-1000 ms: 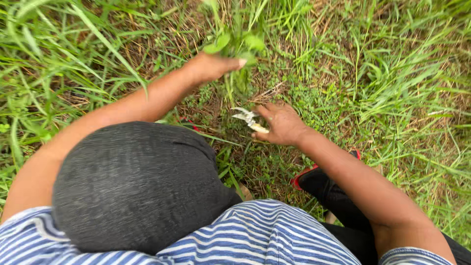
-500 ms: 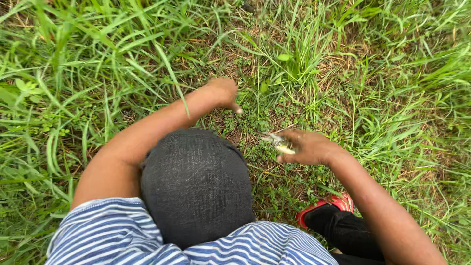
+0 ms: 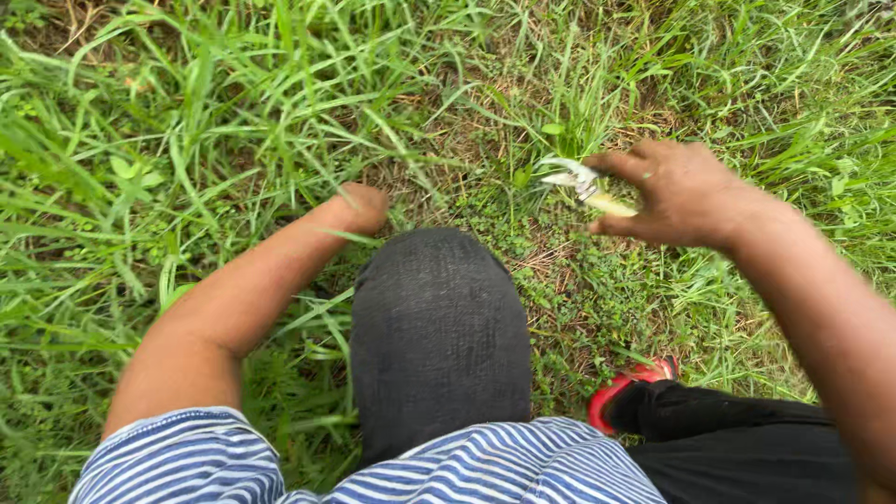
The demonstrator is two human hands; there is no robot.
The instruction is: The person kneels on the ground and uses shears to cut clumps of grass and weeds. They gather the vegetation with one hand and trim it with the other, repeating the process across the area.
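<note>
Steel shears point(image 3: 581, 183) sit in my right hand point(image 3: 679, 194), fingers wrapped round the pale handles, blades poking out toward the grass tuft point(image 3: 569, 121) near the top edge of the lawn patch. They look light, stiff and hard; the handles are the safe hold, the blade ends sharp. My left hand point(image 3: 359, 207) is down among the blades of grass, tucked out of sight, so I cannot tell whether it is clenched. Around my dark knee point(image 3: 437, 327) lies soft, uneven ground, long grass point(image 3: 187, 140) everywhere.
</note>
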